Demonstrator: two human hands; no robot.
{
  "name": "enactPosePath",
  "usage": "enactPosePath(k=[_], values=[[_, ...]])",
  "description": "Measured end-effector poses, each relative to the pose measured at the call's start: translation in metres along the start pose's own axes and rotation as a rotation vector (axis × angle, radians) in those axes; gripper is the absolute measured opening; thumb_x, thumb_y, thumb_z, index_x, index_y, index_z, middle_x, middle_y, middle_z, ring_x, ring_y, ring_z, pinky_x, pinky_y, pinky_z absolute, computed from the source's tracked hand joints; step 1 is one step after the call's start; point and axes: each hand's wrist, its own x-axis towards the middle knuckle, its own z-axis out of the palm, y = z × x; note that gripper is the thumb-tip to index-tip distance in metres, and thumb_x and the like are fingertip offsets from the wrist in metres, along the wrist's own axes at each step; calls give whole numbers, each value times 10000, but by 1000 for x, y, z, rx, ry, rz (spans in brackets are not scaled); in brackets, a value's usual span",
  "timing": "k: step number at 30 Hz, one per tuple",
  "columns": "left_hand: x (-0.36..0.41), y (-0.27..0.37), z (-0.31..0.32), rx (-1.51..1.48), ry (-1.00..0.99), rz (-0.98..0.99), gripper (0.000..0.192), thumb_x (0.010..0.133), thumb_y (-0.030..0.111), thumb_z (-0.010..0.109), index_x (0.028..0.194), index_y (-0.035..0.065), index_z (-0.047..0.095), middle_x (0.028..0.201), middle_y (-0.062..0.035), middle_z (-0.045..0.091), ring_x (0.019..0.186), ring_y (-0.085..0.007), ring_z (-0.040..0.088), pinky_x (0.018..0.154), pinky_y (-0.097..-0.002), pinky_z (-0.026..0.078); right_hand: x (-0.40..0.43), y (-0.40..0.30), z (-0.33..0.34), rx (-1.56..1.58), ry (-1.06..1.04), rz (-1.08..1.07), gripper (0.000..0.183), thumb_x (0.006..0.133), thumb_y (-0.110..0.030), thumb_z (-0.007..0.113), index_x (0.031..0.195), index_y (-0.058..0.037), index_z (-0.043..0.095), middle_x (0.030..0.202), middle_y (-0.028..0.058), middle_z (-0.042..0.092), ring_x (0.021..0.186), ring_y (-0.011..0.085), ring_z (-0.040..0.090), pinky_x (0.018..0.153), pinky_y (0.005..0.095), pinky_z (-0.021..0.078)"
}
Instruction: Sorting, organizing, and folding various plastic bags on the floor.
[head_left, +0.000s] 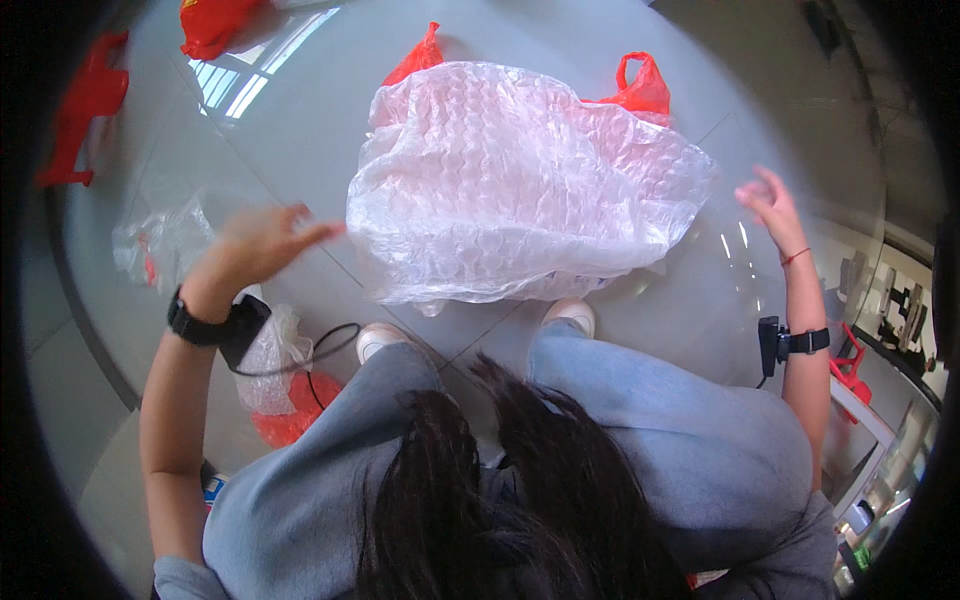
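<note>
A wide piece of translucent white bubble-wrap-like plastic is spread in front of me on the grey tiled floor. Pinkish red shows through it. From behind its far edge rise the tip of a red plastic bag and a looped red bag handle. My left hand, blurred, holds nothing and has its thumb and fingers apart. Its fingertips are close to the plastic's left edge; whether they touch I cannot tell. Off the right end, apart from the plastic, my right hand is raised with slightly curled, parted fingers.
Crumpled clear plastic lies left of my left hand. Bubble wrap and a red bag sit beside my left leg. Farther off are a red plastic object and another red bag. A white-edged frame stands at right.
</note>
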Motion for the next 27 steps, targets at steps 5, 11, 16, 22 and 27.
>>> enactPosePath(k=[5,11,16,22,27], values=[[16,66,-27,74,786,670,368,823,262,635,1137,79,577,1103,-124,613,1015,-284,586,847,-360,463,-12,-137,100,-245,103,-833,583,758,-401,659,1255,-127,524,1237,127,524,1154,308,492,978,405,358],[83,107,77,349,561,834,784,788,680,440,1433,268,271,1514,-97,150,1402,-331,84,1049,-659,-29,-17,-105,219,-579,-210,-1012,700,727,-547,622,1342,-274,430,1483,123,226,1377,321,172,992,691,137],[121,72,115,380,389,834,842,745,684,479,1437,255,265,1515,-103,148,1403,-330,87,1069,-609,44,12,-67,259,-587,-328,-1004,799,696,-570,623,1400,-327,334,1504,102,181,1396,320,107,1019,695,34],[137,68,117,320,374,897,891,713,636,550,1441,210,263,1512,-123,146,1395,-351,110,838,-285,517,29,-55,270,-561,-328,-1066,804,697,-608,593,1401,-324,329,1502,101,183,1398,318,96,1028,686,14],[136,64,125,296,317,850,897,705,621,571,1436,199,268,1519,-120,114,1400,-340,93,975,-475,347,30,-55,275,-542,-320,-1085,794,718,-590,590,1409,-309,317,1495,106,202,1395,320,116,1038,674,29]])
